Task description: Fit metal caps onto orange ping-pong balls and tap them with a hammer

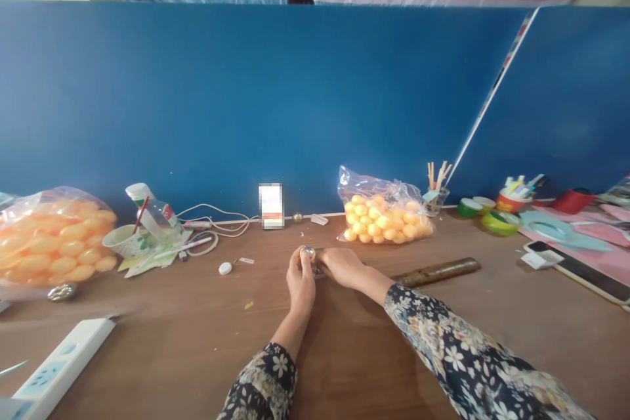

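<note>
My left hand [300, 282] is closed around a small round shiny piece [308, 252], silvery with a yellowish edge, its thumb resting on it. Close beside it, my right hand [342, 266] has its fingers curled in toward the left fingertips. Whatever the right fingers pinch is hidden behind the hand, though a small dark bit shows between the two hands. A brown wooden stick [443, 270] lies on the table, partly covered by my right forearm.
A clear bag of orange balls [386, 220] stands behind my hands, with a larger one [59, 243] at left. A blurred-out upright screen [271, 207] leans by the blue partition [295, 92]. A power strip [63, 367], tape rolls [501, 222] and a phone [585, 272] lie around.
</note>
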